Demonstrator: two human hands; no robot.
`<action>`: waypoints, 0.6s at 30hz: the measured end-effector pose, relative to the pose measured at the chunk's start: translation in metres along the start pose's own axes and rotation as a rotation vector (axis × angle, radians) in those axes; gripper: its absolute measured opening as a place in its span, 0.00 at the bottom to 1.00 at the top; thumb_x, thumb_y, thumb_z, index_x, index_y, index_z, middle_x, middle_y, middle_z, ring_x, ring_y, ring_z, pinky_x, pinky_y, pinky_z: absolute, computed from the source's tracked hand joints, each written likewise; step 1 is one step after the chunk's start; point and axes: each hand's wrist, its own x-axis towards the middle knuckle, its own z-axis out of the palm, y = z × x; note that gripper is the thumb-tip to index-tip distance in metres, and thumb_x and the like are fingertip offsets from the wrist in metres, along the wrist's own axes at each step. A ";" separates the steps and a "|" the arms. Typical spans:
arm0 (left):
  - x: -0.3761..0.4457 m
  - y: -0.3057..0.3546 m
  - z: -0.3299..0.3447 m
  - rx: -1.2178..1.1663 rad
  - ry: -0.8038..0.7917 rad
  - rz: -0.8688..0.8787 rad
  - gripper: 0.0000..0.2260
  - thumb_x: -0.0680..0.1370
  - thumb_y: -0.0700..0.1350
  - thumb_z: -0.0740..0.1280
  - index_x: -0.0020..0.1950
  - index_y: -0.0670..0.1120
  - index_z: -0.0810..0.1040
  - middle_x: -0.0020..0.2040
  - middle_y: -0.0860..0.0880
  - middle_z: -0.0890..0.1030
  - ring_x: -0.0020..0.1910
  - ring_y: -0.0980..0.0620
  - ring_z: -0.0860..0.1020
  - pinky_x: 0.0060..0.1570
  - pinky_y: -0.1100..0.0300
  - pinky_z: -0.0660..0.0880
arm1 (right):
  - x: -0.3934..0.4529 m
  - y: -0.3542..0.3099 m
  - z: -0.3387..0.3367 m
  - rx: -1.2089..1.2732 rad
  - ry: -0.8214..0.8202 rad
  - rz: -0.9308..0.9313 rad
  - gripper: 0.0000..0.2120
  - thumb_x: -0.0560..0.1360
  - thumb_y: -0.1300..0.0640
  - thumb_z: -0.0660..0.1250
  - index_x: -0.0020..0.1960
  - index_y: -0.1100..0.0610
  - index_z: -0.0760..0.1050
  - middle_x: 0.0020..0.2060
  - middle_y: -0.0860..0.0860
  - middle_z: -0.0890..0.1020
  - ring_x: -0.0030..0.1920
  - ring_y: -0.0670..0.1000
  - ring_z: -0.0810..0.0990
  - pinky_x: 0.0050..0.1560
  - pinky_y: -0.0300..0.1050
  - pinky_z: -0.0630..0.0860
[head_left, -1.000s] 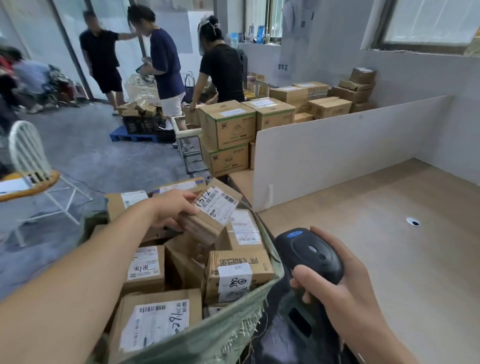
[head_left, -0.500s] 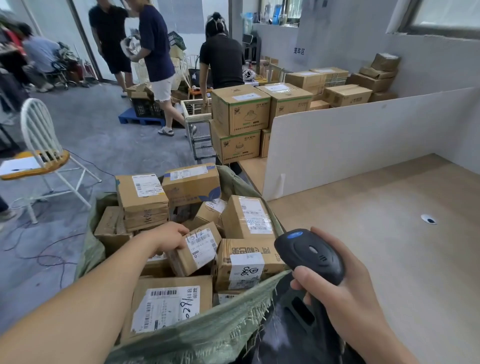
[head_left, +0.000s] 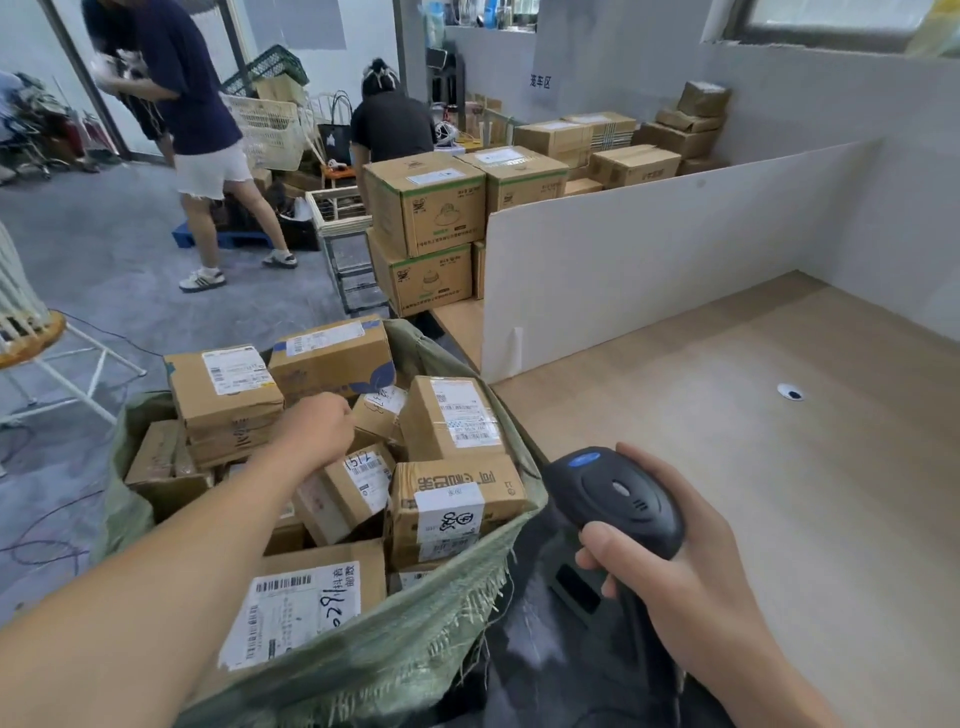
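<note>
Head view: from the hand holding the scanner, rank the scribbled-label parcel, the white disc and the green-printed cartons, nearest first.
1. Scribbled-label parcel, in the sack, left of the right hand gripping the scanner.
2. White disc, ahead on the wooden surface.
3. Green-printed cartons, stacked farther ahead-left.

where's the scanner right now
Head view, lower right: the right hand grips the black scanner just right of the green sack of parcels.
</note>
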 end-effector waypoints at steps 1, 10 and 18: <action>-0.001 0.012 -0.006 -0.002 0.056 0.022 0.13 0.82 0.47 0.59 0.44 0.49 0.81 0.44 0.51 0.82 0.42 0.49 0.79 0.40 0.54 0.77 | -0.004 0.000 -0.006 0.007 0.012 0.002 0.29 0.60 0.53 0.79 0.59 0.37 0.78 0.48 0.50 0.88 0.45 0.54 0.88 0.38 0.40 0.80; -0.077 0.220 -0.010 0.034 0.083 0.529 0.14 0.83 0.53 0.60 0.53 0.48 0.82 0.53 0.48 0.83 0.53 0.45 0.78 0.49 0.50 0.76 | -0.085 -0.004 -0.112 0.018 0.265 -0.018 0.38 0.56 0.44 0.79 0.65 0.39 0.75 0.52 0.49 0.87 0.48 0.52 0.88 0.44 0.45 0.80; -0.258 0.419 0.052 0.113 0.053 0.953 0.20 0.83 0.57 0.60 0.71 0.50 0.75 0.69 0.50 0.76 0.67 0.47 0.74 0.61 0.54 0.72 | -0.241 -0.014 -0.254 0.012 0.618 -0.030 0.37 0.54 0.45 0.77 0.64 0.40 0.76 0.50 0.50 0.87 0.43 0.56 0.87 0.31 0.43 0.79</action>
